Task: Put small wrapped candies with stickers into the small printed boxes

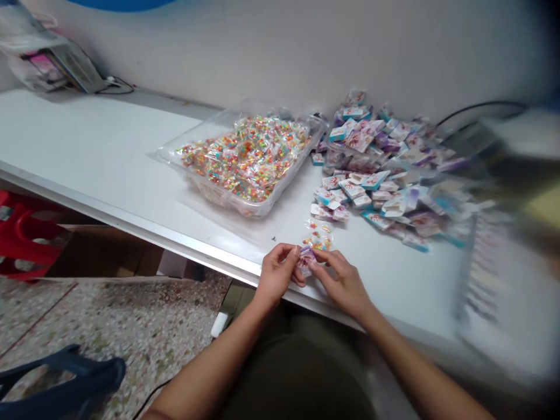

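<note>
Between my two hands, at the front edge of the white table, is a small purple and white box (305, 261). My left hand (280, 269) pinches its left side, and my right hand (340, 276) has its fingertips on the right side. Small clear packets of colored beads (318, 238) lie just beyond the box. Behind them, to the left, a clear plastic tray (258, 209) is filled with many similar bead packets. To the right of the tray, small purple, blue and white boxes (352, 188) are heaped, some in clear plastic.
The white table (100, 151) runs along the wall. A clear bag (32, 64) and cables lie at the far left. Below are a red stool (26, 233), an open cardboard box (105, 254) and a dark blue stool (65, 382). Blurred items stand at the right.
</note>
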### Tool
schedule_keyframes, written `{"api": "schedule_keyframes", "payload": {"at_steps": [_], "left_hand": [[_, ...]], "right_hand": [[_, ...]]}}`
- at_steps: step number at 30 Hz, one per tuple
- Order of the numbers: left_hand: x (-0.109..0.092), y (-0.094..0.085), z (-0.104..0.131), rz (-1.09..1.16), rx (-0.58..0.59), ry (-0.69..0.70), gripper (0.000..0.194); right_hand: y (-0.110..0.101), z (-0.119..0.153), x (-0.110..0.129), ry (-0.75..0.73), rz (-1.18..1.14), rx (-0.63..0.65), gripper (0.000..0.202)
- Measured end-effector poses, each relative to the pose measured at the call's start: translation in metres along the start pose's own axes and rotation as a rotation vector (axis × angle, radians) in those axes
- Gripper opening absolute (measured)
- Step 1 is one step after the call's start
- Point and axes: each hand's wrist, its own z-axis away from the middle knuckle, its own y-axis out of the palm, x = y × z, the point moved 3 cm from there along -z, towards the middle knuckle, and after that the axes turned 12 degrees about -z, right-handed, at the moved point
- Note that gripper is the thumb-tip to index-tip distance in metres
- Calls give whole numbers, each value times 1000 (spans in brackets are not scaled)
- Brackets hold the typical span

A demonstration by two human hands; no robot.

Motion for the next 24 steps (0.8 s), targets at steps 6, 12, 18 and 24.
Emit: {"api": "schedule_keyframes", "payload": {"at_steps": [6, 12, 18, 24], "left_hand": [[-28, -12, 4, -268, 112, 151, 25], [-44, -11, 12, -410, 150, 224, 18], [-54, -3, 28, -717, 10, 543, 22], [-51, -6, 32, -742, 35, 519, 25]], "right_hand": [[-15, 3, 14, -63, -123, 111, 31], [-23, 6, 23, -136, -103, 139, 33], [-20, 10, 27, -196, -86, 87, 34], [-20, 12, 27, -244, -31, 73, 35]]}}
